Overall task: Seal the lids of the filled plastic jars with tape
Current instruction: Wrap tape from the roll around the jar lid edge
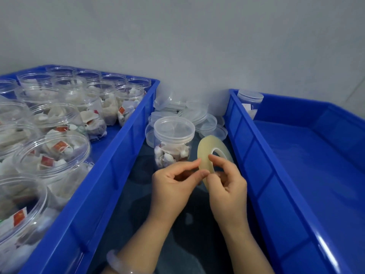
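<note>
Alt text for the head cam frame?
The left hand and right hand hold a clear tape roll on edge in front of a lidded filled jar between two blue bins. The left bin holds open filled jars; the right bin holds one lidded jar; loose lids lie behind.

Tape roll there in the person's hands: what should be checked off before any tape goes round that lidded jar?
1. Hold on the tape roll: ok, left grip and right grip both pinch it.
2. Free tape end lifted: cannot tell, fingertips cover that spot.
3. The lid on the filled jar: ok, sits level.
4. Jar in reach: ok, upright just behind the grips, untouched.
5. Room in the right crate: ok, one lidded jar in its far corner, bare floor showing.
</note>
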A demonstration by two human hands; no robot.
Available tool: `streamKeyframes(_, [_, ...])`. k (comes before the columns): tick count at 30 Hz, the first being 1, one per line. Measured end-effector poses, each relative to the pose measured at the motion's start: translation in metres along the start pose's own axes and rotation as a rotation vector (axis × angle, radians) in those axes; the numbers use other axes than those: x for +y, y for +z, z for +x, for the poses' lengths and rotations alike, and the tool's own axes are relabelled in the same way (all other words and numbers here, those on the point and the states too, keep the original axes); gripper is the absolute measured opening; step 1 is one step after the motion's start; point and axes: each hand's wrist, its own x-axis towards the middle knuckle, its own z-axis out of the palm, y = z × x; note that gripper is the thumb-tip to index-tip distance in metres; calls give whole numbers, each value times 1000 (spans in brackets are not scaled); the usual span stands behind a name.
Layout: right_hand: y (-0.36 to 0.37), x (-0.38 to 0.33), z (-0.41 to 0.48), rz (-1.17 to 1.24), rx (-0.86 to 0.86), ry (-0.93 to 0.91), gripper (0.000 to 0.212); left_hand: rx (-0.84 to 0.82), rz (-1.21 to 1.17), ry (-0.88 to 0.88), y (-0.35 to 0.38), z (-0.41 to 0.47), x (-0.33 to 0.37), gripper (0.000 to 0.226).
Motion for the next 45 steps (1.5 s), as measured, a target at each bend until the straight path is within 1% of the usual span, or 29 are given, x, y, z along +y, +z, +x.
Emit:
streamKeyframes(1, [0, 0, 0, 0, 4, 0, 34, -17, -23, -5, 0, 1, 0, 22])
streamKeyframes(4, [0, 2, 1, -46, -22, -20, 38, -20, 28, 40, -1, 2, 0, 30])
streamKeyframes(6, [0, 3, 0, -119, -42, -32, 43, -3, 127, 98, -2, 1, -1, 29])
streamKeyframes(8, [1, 4, 0, -189, -59, -57, 44, 6, 245, 163, -4, 2, -1, 23])
streamKeyframes(10, [1, 5, 0, -209, -70, -77, 44, 10, 365, 235, -7, 4, -2, 19])
streamKeyframes(12, [1, 5, -1, -218, -85, -97, 43, 16, 440, 275, -8, 7, -2, 20])
streamKeyframes(14, [2, 5, -2, -226, -91, -116, 42, -4, 446, 257, -9, 8, -4, 22])
streamKeyframes(17, [0, 4, -1, -214, -87, -130, 42, -83, 385, 160, -13, 9, -6, 23])
streamKeyframes(20, [-4, 5, 0, -196, -149, -120, 48, -133, 364, 103, -19, 12, -6, 17])
streamKeyframes(22, [-4, 6, 0, -212, -178, -126, 50, -144, 366, 98, -19, 12, -5, 14])
streamKeyframes(25, [-4, 7, 0, -244, -169, -150, 49, -149, 356, 101, -19, 12, -4, 16])
streamKeyframes(27, [-5, 8, 1, -242, -153, -163, 46, -165, 309, 54, -19, 12, -3, 11])
streamKeyframes(30, [-7, 8, 1, -226, -143, -172, 40, -145, 234, -35, -18, 13, -2, 19])
streamKeyframes(32, [-6, 9, 0, -235, -140, -167, 41, -175, 192, -76, -18, 14, -2, 16])
streamKeyframes(35, [-5, 9, 0, -284, -149, -157, 41, -198, 304, -18, -19, 13, -3, 15])
streamKeyframes(38, [-6, 11, 0, -372, -201, -161, 40, -158, 451, 89, -21, 13, -5, 21])
streamKeyframes(39, [-7, 11, 1, -421, -205, -140, 44, -137, 470, 109, -22, 14, -5, 22])
streamKeyframes(42, [-7, 13, 11, -587, -165, -53, 62, -127, 403, 63, -21, 15, -7, 22])
streamKeyframes(44, [-6, 12, 19, -651, -170, -38, 62, -134, 303, -25, -18, 14, -7, 20])
streamKeyframes(45, [-6, 12, 20, -643, -201, -63, 60, -117, 260, -61, -17, 14, -7, 18])
